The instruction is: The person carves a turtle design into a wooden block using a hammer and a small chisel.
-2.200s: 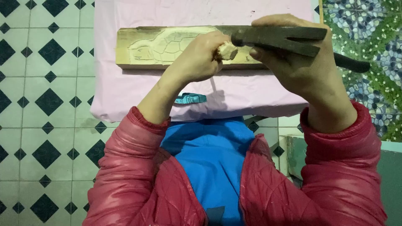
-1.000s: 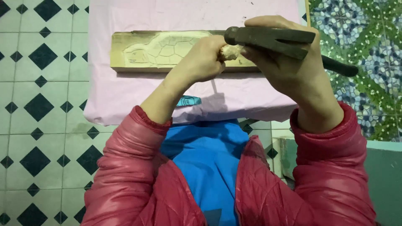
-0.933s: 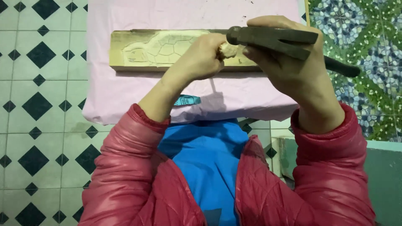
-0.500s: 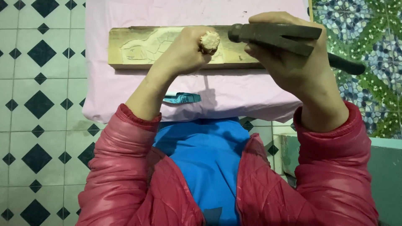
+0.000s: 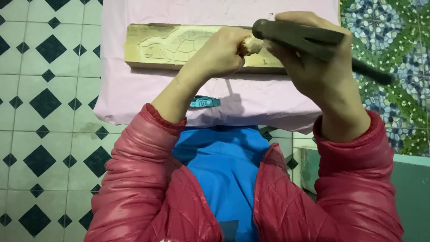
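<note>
A long wooden plank [image 5: 179, 47] with a carved turtle outline lies on a pink cloth [image 5: 134, 94]. My left hand [image 5: 219, 56] is closed around a chisel whose pale wooden handle end [image 5: 251, 45] sticks out towards the right. My right hand [image 5: 313, 67] grips a dark metal hammer [image 5: 304, 38], its head right beside the chisel's handle end. The chisel's blade is hidden under my left hand. Both sleeves are red and padded.
The cloth covers a low table over a white floor with black diamond tiles [image 5: 40, 103]. A blue-green patterned mat [image 5: 385, 40] lies to the right. A small teal label [image 5: 204, 102] sits on the cloth near me. A green ledge [image 5: 412, 179] is at lower right.
The hammer has swung down and left until its head meets the chisel's handle end. My left hand stays on the plank holding the chisel, shifted only slightly.
</note>
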